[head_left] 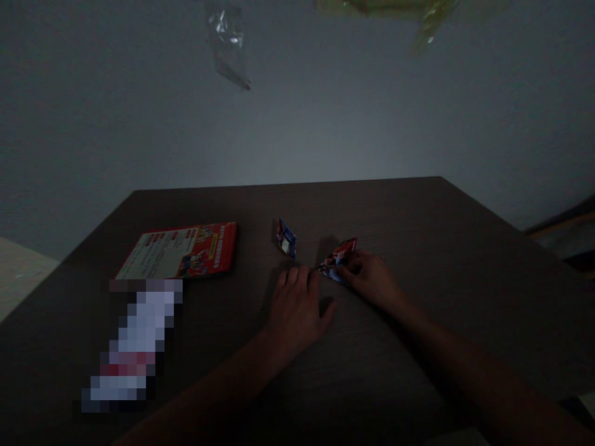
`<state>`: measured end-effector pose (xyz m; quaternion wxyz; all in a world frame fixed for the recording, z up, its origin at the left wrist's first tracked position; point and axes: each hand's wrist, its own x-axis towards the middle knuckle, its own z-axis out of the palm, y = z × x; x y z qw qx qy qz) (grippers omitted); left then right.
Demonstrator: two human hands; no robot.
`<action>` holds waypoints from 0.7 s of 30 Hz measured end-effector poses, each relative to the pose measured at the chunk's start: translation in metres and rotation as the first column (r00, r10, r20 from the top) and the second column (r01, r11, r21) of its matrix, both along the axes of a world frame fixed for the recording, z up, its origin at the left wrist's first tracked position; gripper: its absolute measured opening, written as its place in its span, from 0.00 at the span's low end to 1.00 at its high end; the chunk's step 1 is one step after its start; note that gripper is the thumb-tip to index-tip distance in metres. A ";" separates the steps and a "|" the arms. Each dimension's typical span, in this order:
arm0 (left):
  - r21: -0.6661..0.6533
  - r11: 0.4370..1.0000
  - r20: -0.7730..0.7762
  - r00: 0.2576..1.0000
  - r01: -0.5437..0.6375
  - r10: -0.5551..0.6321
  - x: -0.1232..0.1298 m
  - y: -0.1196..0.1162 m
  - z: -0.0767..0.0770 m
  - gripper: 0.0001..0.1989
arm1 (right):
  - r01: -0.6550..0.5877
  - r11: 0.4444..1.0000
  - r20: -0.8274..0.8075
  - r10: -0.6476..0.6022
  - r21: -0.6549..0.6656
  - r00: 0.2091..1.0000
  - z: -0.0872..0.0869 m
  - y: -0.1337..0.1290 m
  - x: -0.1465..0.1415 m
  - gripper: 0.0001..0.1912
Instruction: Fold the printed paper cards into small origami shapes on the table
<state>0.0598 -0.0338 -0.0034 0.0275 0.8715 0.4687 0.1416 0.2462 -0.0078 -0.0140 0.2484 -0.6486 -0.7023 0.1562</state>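
My right hand point(372, 277) pinches a folded printed card point(338, 254), red on its upper part and blue-white below. The card stands tilted up from the dark table point(465, 248). To its left, my left hand point(296, 310) lies palm down on the table with fingers stretched forward and thumb out to the side. Its fingertips come close to the near corner of the folded card; whether they touch it I cannot tell. Just beyond those fingers a second small card point(286, 239), blue with a picture, is bent and partly raised off the table.
At the left of the table lies a red printed book or flat box point(186, 251) with a white text panel. Nearer me is a long pale pixelated item point(137, 341). A plain wall point(297, 124) rises behind, with clear plastic point(229, 43) and yellowish tape point(395, 6) on it.
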 end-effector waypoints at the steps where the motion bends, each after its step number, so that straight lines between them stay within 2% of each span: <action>1: -0.002 1.000 -0.004 1.000 -0.003 0.003 0.000 0.001 0.001 0.23 | 0.002 1.000 -0.002 -0.002 0.002 1.000 0.000 0.000 0.000 0.15; 21: 0.019 1.000 -0.039 0.999 -0.016 0.017 -0.003 0.002 0.003 0.23 | -0.001 1.000 0.010 0.001 -0.009 1.000 0.002 0.000 -0.001 0.14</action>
